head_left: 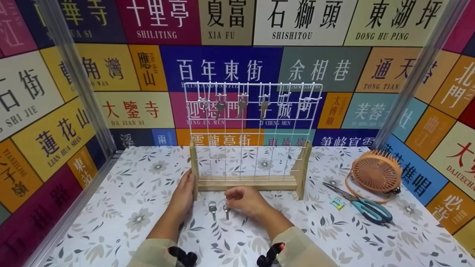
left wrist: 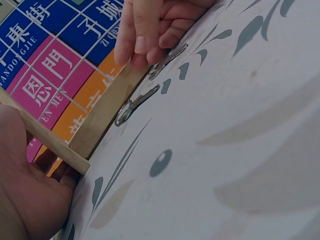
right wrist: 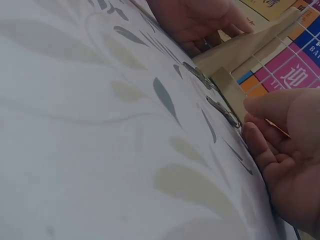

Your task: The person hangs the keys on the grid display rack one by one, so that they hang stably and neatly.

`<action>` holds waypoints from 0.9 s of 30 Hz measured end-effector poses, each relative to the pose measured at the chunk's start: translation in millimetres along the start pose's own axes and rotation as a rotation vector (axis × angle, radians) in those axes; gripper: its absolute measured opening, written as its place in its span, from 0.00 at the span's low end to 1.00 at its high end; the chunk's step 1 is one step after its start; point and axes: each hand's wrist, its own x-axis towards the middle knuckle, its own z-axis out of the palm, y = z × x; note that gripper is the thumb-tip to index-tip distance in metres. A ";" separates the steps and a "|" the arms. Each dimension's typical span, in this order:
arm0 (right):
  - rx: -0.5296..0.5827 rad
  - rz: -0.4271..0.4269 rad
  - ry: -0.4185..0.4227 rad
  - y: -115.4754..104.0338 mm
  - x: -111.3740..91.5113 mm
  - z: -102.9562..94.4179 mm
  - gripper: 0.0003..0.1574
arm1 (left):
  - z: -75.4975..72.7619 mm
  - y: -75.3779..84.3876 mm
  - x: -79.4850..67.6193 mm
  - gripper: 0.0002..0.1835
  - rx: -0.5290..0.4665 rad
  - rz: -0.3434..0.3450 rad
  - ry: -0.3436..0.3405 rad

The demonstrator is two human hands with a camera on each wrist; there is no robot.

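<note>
A white wire grid rack (head_left: pixel 252 146) with a wooden base stands upright on the table. Several keys (head_left: pixel 242 104) hang from hooks on its upper part. My left hand (head_left: pixel 183 193) rests against the outer side of the left wooden post (left wrist: pixel 55 137), its fingers along the wood. Two silver keys with rings lie before the base: the left key (head_left: pixel 212 210) and the right key (head_left: pixel 226 211). Beside the right key's ring, my right hand (head_left: pixel 246 200) has its fingers loosely bent; in the right wrist view, the fingertips (right wrist: pixel 250 132) are close to the ring, and contact is unclear.
To the right of the rack lie teal-handled scissors (head_left: pixel 371 209), partly open, and a small green-and-yellow item (head_left: pixel 337 203). An orange fan (head_left: pixel 376 172) with a strap stands behind them. Printed panels (head_left: pixel 222 68) surround the floral-patterned table (head_left: pixel 100 215).
</note>
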 end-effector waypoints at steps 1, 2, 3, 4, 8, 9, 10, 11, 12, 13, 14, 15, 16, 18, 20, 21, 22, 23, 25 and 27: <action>-0.018 -0.006 -0.014 0.1 0.0 -0.1 0.21 | 0.3 -0.2 0.3 0.41 0.001 -0.006 -0.001; -0.034 -0.009 -0.026 0.2 0.1 -0.1 0.21 | 0.5 0.1 0.6 0.42 0.002 -0.012 0.000; -0.046 -0.015 -0.037 -0.1 0.4 -0.3 0.21 | 0.7 0.0 0.9 0.42 0.003 -0.015 -0.001; -0.057 -0.020 -0.047 -0.5 0.7 -0.2 0.21 | 0.7 0.2 1.0 0.42 0.005 -0.019 -0.002; -0.135 -0.038 -0.073 -3.0 1.3 -0.6 0.21 | 1.0 0.3 1.2 0.42 0.001 -0.020 -0.008; -0.151 -0.046 -0.077 -3.4 1.4 -0.9 0.21 | 1.1 -0.1 1.4 0.42 0.000 -0.016 -0.009; -0.170 -0.052 -0.081 -3.7 1.2 -1.1 0.21 | 1.2 -0.5 1.6 0.42 -0.003 -0.013 -0.010; -0.183 -0.054 -0.084 -3.8 1.1 -1.6 0.21 | 1.5 -1.0 1.9 0.42 -0.007 -0.008 -0.010; -0.192 -0.054 -0.084 -3.4 1.0 -2.1 0.21 | 1.8 -1.7 2.3 0.42 -0.007 0.005 -0.007; -0.199 -0.056 -0.085 -3.0 1.3 -2.4 0.21 | 1.7 -2.2 2.3 0.41 -0.007 0.013 -0.002; -0.202 -0.055 -0.083 -2.6 1.3 -2.7 0.20 | 1.8 -2.7 2.4 0.40 -0.007 0.020 0.000; -0.205 -0.052 -0.079 -2.3 1.2 -3.2 0.20 | 1.8 -3.2 2.6 0.40 -0.009 0.025 0.002; -0.209 -0.050 -0.074 -1.9 0.9 -3.7 0.19 | 2.0 -3.5 2.5 0.40 -0.010 0.027 0.003; -0.210 -0.045 -0.063 -1.3 0.4 -4.5 0.18 | 2.4 -4.0 2.6 0.39 -0.011 0.030 0.007; -0.208 -0.041 -0.053 -1.2 0.0 -5.3 0.17 | 2.8 -4.1 2.6 0.39 -0.015 0.018 0.004; -0.210 -0.037 -0.046 -1.3 -0.3 -5.7 0.16 | 2.9 -3.6 2.5 0.39 -0.018 0.010 0.003; -0.213 -0.033 -0.039 -1.5 -0.5 -6.0 0.15 | 2.9 -3.2 2.5 0.39 -0.018 0.004 0.002; -0.214 -0.028 -0.033 -2.1 -0.6 -6.5 0.14 | 2.9 -2.6 2.5 0.39 -0.018 0.000 0.003; -0.214 -0.017 -0.020 -3.7 -0.5 -7.6 0.12 | 2.3 -1.5 2.6 0.39 -0.019 -0.007 0.003; -0.195 -0.001 -0.006 -6.9 -1.0 -9.4 0.10 | 1.4 -0.6 2.3 0.40 -0.022 -0.014 0.001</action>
